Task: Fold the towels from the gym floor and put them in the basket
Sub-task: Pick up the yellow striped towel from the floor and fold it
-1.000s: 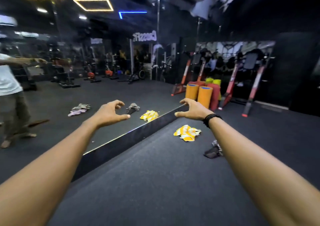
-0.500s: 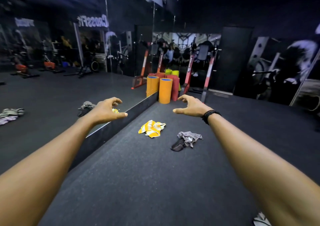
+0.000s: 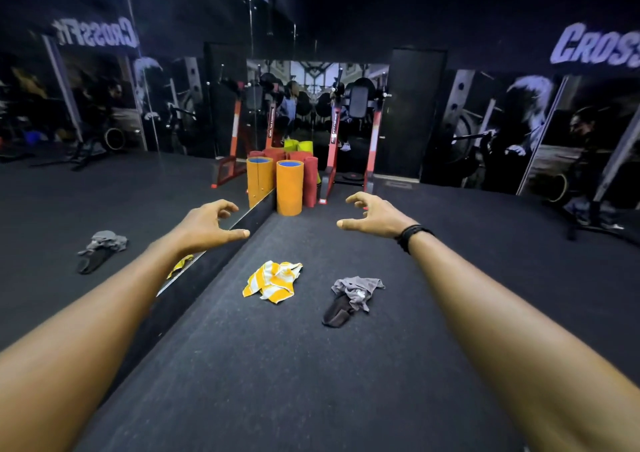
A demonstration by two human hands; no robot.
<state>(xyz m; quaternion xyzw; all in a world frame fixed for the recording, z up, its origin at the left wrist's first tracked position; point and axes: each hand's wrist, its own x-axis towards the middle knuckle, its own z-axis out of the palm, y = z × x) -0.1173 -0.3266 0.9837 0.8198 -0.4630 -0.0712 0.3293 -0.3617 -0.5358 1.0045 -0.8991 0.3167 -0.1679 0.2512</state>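
Note:
A crumpled yellow-and-white striped towel [image 3: 272, 281] lies on the dark gym floor ahead of me. Just right of it lies a crumpled grey towel [image 3: 353, 295] with a dark end. My left hand [image 3: 207, 224] and my right hand [image 3: 375, 214] are stretched out in the air above and beyond the towels, fingers loosely curled, holding nothing. A black band circles my right wrist. No basket is in view.
A mirror wall [image 3: 104, 174] runs along the left, its low ledge next to the striped towel; it reflects both towels. Orange foam rollers [image 3: 289, 188] and red ones stand at the far end beside a red machine frame [image 3: 349, 160]. Dark floor stretches to the right.
The view has swung right and nearer to the towels, which now sit lower and more central. Both hands stay outstretched and empty.

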